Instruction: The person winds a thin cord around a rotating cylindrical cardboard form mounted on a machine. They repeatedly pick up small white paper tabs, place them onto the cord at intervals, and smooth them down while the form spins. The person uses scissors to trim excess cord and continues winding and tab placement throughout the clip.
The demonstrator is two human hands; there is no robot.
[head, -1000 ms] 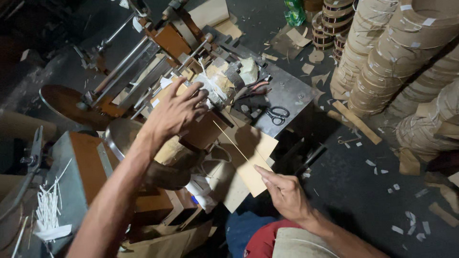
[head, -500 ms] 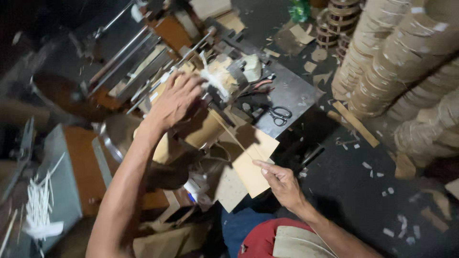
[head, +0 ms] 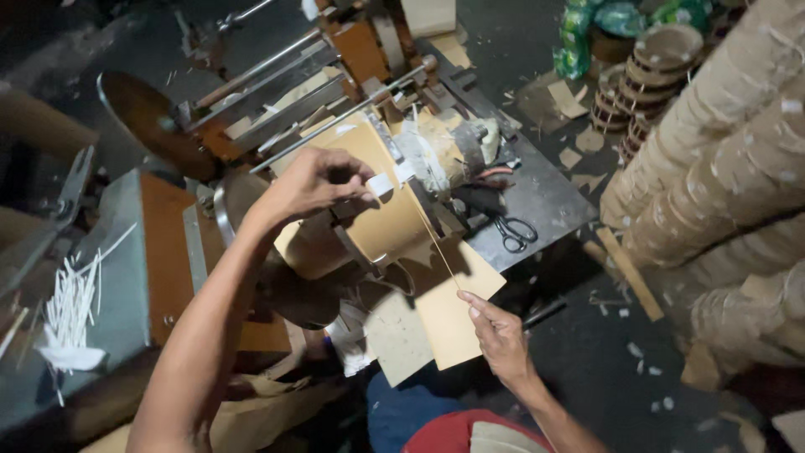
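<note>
I am looking down into a dim, cluttered workshop, with a dark metal bench (head: 545,197) lying beyond my hands and a littered floor running off to the right. Compared with a second ago, my left hand (head: 314,184) is sitting lower and more to the left on the machine, no longer spread flat over the white-wrapped spool (head: 436,155) but drawn in over the curved tan sheet (head: 381,210), and my right hand (head: 499,335) is sitting a little lower, so the thin strip (head: 436,243) is now running longer and tauter between them; I judge the strip is being pulled out from the spool and laid toward the sheet. My left hand is closing its fingertips on a small white tab (head: 380,184), thumb and forefinger pinched together, with the other fingers curled against the sheet. My right hand is pinching the near end of the strip between thumb and forefinger, the rest of the fingers loosely bent, and it is hovering just over a flat card piece (head: 453,319). Scissors (head: 513,233) are lying on the bench just beyond my right hand. Stacks of round woven trays (head: 713,143) are leaning well off to the right, and a bundle of white sticks (head: 71,310) is resting on a grey box far left of my left arm.
</note>
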